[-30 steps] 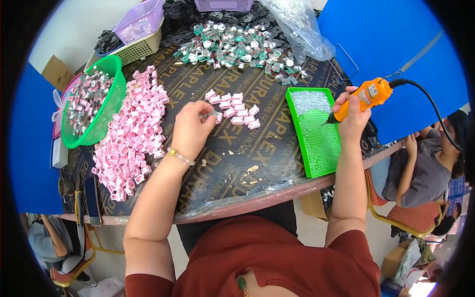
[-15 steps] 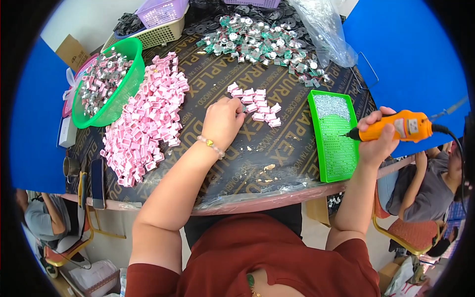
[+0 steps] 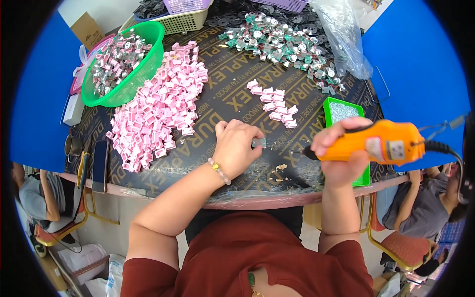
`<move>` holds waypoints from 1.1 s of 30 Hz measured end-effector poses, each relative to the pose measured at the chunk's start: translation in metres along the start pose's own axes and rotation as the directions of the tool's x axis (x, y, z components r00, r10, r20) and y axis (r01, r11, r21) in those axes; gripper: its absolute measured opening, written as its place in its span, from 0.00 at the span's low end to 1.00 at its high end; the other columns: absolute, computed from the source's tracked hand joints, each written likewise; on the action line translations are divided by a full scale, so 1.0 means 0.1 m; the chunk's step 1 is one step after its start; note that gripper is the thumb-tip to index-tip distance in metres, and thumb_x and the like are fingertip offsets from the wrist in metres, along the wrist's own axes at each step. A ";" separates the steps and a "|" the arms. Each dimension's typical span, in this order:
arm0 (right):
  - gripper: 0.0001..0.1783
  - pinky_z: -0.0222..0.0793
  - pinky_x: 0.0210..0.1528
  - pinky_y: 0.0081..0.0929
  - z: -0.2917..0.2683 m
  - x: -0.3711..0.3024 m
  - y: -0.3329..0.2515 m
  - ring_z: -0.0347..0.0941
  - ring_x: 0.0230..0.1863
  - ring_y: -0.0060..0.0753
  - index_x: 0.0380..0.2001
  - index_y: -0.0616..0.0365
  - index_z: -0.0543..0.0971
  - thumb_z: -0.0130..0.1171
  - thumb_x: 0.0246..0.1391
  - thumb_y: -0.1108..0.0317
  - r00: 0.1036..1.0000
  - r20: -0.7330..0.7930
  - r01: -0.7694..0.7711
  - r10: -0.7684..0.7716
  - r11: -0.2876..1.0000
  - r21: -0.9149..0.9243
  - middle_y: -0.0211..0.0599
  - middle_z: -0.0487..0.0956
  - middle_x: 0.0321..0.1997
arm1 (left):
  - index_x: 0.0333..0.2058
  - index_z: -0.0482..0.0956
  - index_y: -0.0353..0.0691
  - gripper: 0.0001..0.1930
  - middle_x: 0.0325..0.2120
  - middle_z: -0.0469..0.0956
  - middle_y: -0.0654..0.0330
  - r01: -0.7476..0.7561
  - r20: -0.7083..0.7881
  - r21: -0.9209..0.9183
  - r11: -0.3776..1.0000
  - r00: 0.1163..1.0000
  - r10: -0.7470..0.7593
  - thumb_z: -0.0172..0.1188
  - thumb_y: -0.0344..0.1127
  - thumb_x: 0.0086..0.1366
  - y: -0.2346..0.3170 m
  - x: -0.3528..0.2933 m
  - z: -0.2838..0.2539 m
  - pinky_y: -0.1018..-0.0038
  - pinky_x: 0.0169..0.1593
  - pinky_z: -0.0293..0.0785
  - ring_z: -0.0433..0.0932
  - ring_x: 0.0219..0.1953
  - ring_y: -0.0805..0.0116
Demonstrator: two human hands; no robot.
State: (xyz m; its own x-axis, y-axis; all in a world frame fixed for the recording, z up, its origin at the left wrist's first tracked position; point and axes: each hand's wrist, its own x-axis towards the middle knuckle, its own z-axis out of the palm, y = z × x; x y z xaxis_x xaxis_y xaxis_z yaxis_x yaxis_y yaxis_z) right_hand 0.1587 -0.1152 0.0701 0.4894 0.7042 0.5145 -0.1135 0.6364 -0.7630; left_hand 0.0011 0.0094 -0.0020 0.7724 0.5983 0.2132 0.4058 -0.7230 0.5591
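My left hand (image 3: 236, 147), with a beaded bracelet at the wrist, is closed in a pinch above the near part of the table. Between its fingertips is a small grey-green part (image 3: 259, 142), mostly covered by the fingers. My right hand (image 3: 344, 151) grips an orange electric screwdriver (image 3: 381, 142) level, its dark nose pointing left toward my left hand. Beneath the right hand lies a green tray (image 3: 362, 179) with small silver screws (image 3: 343, 111) heaped at its far end. A small group of pink plastic housings (image 3: 274, 105) lies beyond both hands.
Left stands a large pile of pink housings (image 3: 158, 109) beside a tilted green basket (image 3: 157, 54) of assembled parts. Green and silver components (image 3: 282, 42) spread at the back, near a clear plastic bag (image 3: 341, 39). A phone (image 3: 100, 166) lies at the left edge. Other people sit at both sides.
My left hand has drawn back from the small pink group toward me, carrying a small part. My right hand has brought the screwdriver left and nearer, away from the tray's screws.
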 end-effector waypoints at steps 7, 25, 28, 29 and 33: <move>0.32 0.69 0.23 0.26 0.21 0.18 0.46 0.69 0.20 0.30 0.44 0.59 0.65 0.60 0.49 0.44 0.997 0.047 -0.061 0.067 0.992 -0.110 0.41 0.72 0.24 | 0.29 0.80 0.44 0.10 0.28 0.76 0.63 0.004 -0.081 0.011 1.000 0.997 -0.003 0.66 0.34 0.45 0.04 -0.05 0.01 0.65 0.47 0.56 0.70 0.42 0.63; 0.33 0.69 0.23 0.26 0.22 0.12 0.63 0.69 0.20 0.28 0.44 0.57 0.65 0.59 0.49 0.41 0.998 0.029 -0.050 0.052 0.995 -0.085 0.39 0.72 0.24 | 0.31 0.80 0.45 0.11 0.29 0.76 0.65 -0.028 -0.050 -0.036 0.999 0.998 0.026 0.66 0.34 0.46 -0.02 -0.05 0.00 0.65 0.49 0.55 0.69 0.43 0.65; 0.33 0.69 0.23 0.27 0.22 0.11 0.64 0.69 0.20 0.29 0.44 0.57 0.65 0.60 0.48 0.41 0.998 0.025 -0.052 0.054 0.995 -0.084 0.39 0.72 0.24 | 0.31 0.80 0.45 0.11 0.29 0.76 0.65 -0.014 -0.041 -0.024 1.000 0.999 0.013 0.66 0.34 0.46 -0.02 -0.05 0.00 0.65 0.49 0.55 0.69 0.43 0.65; 0.33 0.69 0.23 0.27 0.21 0.11 0.65 0.69 0.20 0.29 0.44 0.57 0.65 0.60 0.48 0.41 0.998 0.029 -0.060 0.063 0.994 -0.092 0.39 0.72 0.24 | 0.31 0.80 0.45 0.11 0.29 0.76 0.65 -0.015 -0.041 -0.024 1.000 0.999 0.014 0.66 0.34 0.46 -0.01 -0.05 0.00 0.65 0.49 0.55 0.69 0.43 0.65; 0.31 0.69 0.27 0.22 0.20 0.11 0.64 0.70 0.24 0.28 0.46 0.60 0.64 0.62 0.50 0.49 0.996 0.070 -0.053 0.051 0.998 0.029 0.40 0.72 0.27 | 0.31 0.80 0.45 0.11 0.29 0.76 0.65 -0.017 -0.032 -0.034 0.999 0.999 0.016 0.66 0.34 0.46 0.00 -0.04 0.00 0.65 0.49 0.55 0.69 0.43 0.65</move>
State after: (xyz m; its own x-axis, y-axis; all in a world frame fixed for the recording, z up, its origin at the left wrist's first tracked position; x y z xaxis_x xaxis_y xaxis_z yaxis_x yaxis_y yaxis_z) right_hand 0.1392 -0.0606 0.0348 0.4215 0.7559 0.5010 -0.1646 0.6070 -0.7775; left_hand -0.0025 0.0072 -0.0030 0.7628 0.5973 0.2476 0.3758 -0.7211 0.5820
